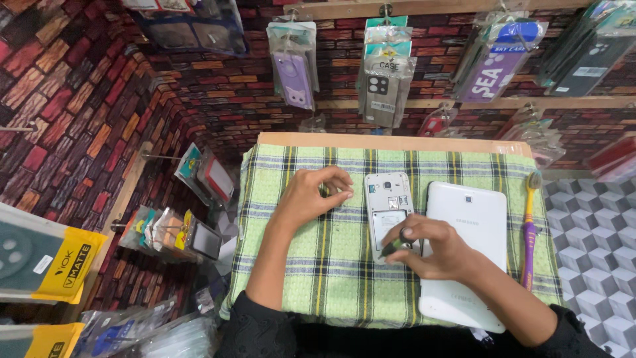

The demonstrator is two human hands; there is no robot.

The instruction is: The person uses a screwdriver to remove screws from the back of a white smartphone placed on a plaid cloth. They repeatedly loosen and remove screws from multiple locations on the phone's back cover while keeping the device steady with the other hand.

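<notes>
Head view, looking straight down: both hands are over a green checked cloth (331, 265) that covers a small table (391, 141), with a strip of bare wood showing along the far edge beyond the hands. Open cloth lies between the two hands and nearer the body; left of the left hand the cloth ends close by. Count it up: one opened white phone (387, 209) with its back off, one white tablet (467, 252) lying back up, one toothbrush (529, 229) with a purple and yellow handle. The right hand (434, 252) rests on the phone's lower end and the tablet's near edge, fingers curled tight around a small dark tool (395, 245), its tip down on the phone. The tablet sits just beyond that hand to its right, the toothbrush further out by the cloth's right edge. The left hand (311, 195) lies just left of the phone, thumb and forefinger pinched together, perhaps on something tiny, too small to tell.
</notes>
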